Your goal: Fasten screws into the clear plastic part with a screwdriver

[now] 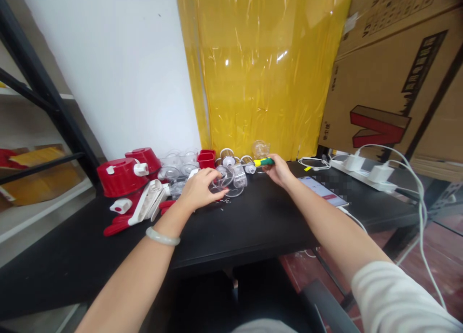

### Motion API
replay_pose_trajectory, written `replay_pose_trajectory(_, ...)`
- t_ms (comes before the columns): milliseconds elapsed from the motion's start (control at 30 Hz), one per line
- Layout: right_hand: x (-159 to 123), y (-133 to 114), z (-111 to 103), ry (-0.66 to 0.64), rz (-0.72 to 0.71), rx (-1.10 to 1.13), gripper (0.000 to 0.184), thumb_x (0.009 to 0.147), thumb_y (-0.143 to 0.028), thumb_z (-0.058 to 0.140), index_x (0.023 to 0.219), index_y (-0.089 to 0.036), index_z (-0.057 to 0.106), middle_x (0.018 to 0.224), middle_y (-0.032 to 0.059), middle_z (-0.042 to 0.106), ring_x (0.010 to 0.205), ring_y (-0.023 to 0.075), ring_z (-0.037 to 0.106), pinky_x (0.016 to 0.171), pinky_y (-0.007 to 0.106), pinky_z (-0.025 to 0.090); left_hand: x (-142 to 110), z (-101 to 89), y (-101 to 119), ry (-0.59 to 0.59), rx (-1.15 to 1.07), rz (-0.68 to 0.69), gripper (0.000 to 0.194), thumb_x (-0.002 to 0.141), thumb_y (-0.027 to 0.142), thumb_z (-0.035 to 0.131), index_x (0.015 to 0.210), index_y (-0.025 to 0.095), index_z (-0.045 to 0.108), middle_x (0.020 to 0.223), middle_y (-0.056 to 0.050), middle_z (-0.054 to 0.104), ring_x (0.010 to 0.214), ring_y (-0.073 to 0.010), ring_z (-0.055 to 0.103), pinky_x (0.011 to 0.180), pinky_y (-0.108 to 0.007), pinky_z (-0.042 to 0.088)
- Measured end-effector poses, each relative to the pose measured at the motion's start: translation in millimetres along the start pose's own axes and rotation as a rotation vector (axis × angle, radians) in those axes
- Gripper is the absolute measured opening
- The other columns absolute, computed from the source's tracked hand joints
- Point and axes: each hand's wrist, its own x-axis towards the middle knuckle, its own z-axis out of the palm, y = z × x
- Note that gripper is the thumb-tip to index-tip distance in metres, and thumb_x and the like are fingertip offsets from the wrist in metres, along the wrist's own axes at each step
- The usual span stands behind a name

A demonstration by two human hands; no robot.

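The clear cup (pixel 224 176) sits near the middle of the frame, a little below centre, just right of the left hand (pixel 200 189) and left of the right hand (pixel 279 172). The left hand is the nearer one: its thumb and fingers curve round the cup's left side, apart from each other with the plastic between them, though the see-through walls hide the exact contact.

The right hand pinches the screwdriver (pixel 264 162) by its green and yellow handle. Its long axis runs nearly level across the frame, handle at the right, thin shaft pointing left toward the cup; I cannot tell whether the tip touches anything.

Small screws (pixel 224 201) lie scattered on the black table (pixel 238 234) just below the cup. Behind and beside it are more clear parts and a red cup (pixel 206 158). Red tubs (pixel 121 177) stand at centre left, and a phone (pixel 323 191) lies right of the right hand.
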Motion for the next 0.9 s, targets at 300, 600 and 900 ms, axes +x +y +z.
replay_pose_trajectory(300,2.6,1.5,-10.3,-0.016,-0.141,-0.276,0.037,0.079,-0.055,0.065,0.069,-0.021,0.058,0.046,-0.0049,0.043,0.039,0.0101,0.039,0.046,0.028,0.043,0.6,-2.6,1.6,-0.014,0.039,-0.037,0.036,0.083,0.052,0.065,0.101,0.022,0.060,0.098,-0.006,0.065,0.094,-0.0246,0.062,0.079,-0.035,0.048)
replay_pose_trajectory(600,8.3,6.4,-10.2,-0.060,-0.082,-0.034,0.020,0.069,-0.036,0.069,0.079,-0.023,0.057,0.070,-0.0037,0.059,0.050,0.0096,0.050,0.051,0.027,0.048,-0.4,0.9,-0.6,0.018,0.064,-0.002,0.034,0.083,0.050,0.067,0.100,0.021,0.059,0.095,-0.004,0.065,0.091,-0.0228,0.062,0.076,-0.033,0.048)
replay_pose_trajectory(900,11.0,10.0,-14.0,-0.008,-0.197,-0.328,0.040,0.077,-0.061,0.066,0.070,-0.023,0.054,0.044,-0.0078,0.038,0.036,0.0085,0.034,0.043,0.026,0.041,0.2,-0.1,-1.3,0.022,0.064,-0.009,0.035,0.083,0.052,0.066,0.098,0.021,0.059,0.094,-0.005,0.065,0.090,-0.0234,0.062,0.077,-0.034,0.048)
